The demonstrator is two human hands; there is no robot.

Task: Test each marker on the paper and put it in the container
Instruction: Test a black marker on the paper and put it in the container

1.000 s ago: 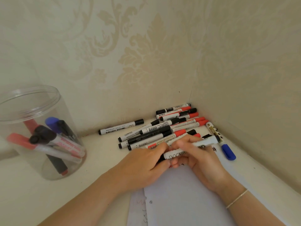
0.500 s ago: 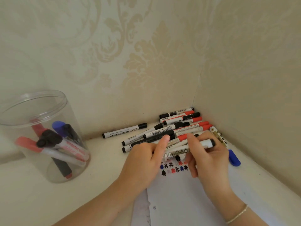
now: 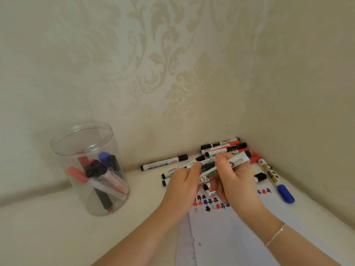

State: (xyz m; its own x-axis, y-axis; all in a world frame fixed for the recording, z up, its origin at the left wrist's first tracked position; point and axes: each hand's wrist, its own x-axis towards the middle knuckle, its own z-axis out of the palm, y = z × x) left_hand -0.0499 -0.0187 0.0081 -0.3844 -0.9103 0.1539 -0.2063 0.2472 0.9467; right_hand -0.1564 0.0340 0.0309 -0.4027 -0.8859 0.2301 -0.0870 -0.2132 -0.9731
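Both hands (image 3: pixel 211 181) raised, apparently gripping marker (image 3: pixel 224 167)

This looks like a room in a home. Cream wallpaper (image 3: pixel 153 64) with a pale damask leaf pattern covers two walls that meet in a corner, the sort of covering found in a lived-in room. A plain off-white surface (image 3: pixel 48 237) is pushed right into that corner. Against the wallpaper, loose markers (image 3: pixel 165 162) lie heaped, and a clear plastic container (image 3: pixel 84 150) stands left of them.
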